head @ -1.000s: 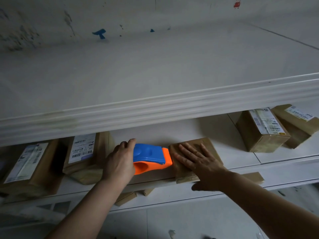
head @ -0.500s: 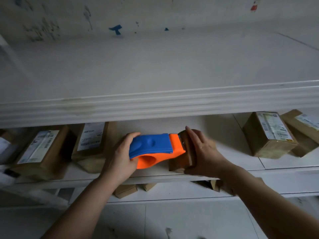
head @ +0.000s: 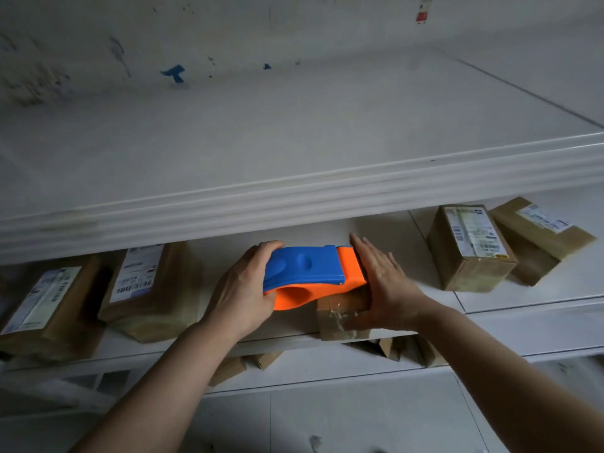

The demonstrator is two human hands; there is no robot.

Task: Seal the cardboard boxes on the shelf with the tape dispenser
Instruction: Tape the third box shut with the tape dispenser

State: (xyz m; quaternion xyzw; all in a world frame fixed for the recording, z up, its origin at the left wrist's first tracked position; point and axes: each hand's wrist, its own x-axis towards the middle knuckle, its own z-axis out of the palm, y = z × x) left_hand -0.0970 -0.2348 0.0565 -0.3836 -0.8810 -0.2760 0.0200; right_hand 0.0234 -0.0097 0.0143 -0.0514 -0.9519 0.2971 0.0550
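My left hand grips the rear of a blue and orange tape dispenser, whose orange front end rests on top of a small cardboard box at the front edge of the white shelf. My right hand lies against the box's right side and holds it upright, fingers pointing to the back. Clear tape shines on the box's near face. The dispenser and my right hand hide most of the box's top.
Two labelled boxes lie on the shelf at the left, two more at the right. A thick white ledge overhangs the shelf. More boxes sit on the lower shelf beneath.
The small box lay flat under my right hand, then was turned up on edge. The dispenser has risen and moved right onto the box's top; my right hand shifted to its side.
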